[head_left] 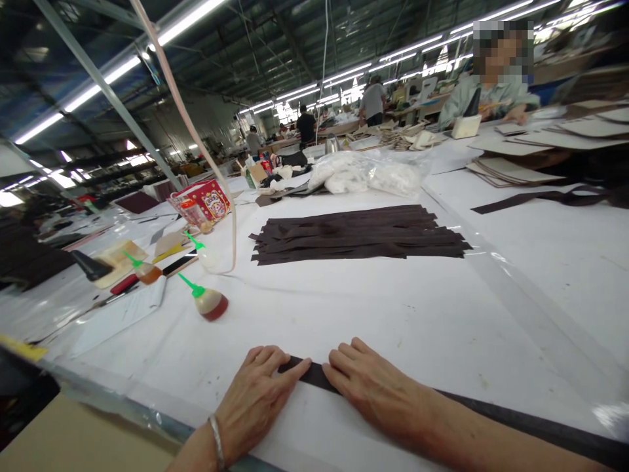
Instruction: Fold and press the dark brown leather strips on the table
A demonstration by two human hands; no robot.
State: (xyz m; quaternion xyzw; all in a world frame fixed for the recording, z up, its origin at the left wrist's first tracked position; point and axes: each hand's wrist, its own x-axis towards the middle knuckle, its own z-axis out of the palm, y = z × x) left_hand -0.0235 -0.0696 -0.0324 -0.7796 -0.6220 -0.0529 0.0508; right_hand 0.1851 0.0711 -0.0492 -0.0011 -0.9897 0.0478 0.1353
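A long dark brown strip (315,375) lies along the near part of the white table (314,308). My left hand (260,390), with a bangle on its wrist, has its fingers curled at the strip's left end, the index finger and thumb pressing on it. Close beside it, my right hand (366,380) pinches the same strip with bent fingers. From under my right forearm the strip runs on to the lower right edge of the view. A pile of similar dark strips (354,235) lies flat beyond my hands.
Green-tipped squeeze bottles (210,304) and a pale sheet (122,314) are at the left. A red patterned bag (206,202) and a clear plastic bag of white material (366,174) stand farther back. A hose (184,118) hangs down. Another person (491,98) sits by stacked boards (521,164).
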